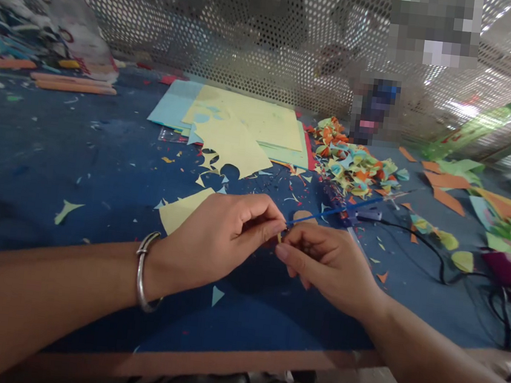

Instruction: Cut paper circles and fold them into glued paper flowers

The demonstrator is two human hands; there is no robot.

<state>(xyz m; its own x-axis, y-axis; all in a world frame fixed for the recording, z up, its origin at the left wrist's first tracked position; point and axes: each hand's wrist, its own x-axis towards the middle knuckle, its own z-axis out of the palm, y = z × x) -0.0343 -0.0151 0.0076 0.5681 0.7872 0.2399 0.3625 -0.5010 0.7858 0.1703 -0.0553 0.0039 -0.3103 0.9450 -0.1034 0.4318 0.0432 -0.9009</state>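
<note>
My left hand (pixel 242 233), with a silver bangle (pixel 141 271) at the wrist, is closed in a pinch. Its thumb and fingertips hold one end of a thin blue stick (pixel 335 212), which slants up to the right above my other hand. Fingertips of my right hand (pixel 330 263) pinch a small yellow strip (pixel 278 238) right beside that end; whether strip and stick are joined I cannot tell. Just behind the right fingers shows a round tan piece (pixel 304 216). Beneath the left hand lies a yellow paper piece (pixel 185 208).
Behind are stacked paper sheets (pixel 263 116) and a cut-out yellow sheet (pixel 233 143). A heap of folded paper pieces (pixel 359 163) stands right of them. A black cord (pixel 431 253) runs toward a purple device (pixel 509 276). A perforated metal panel (pixel 186 20) rises along the back.
</note>
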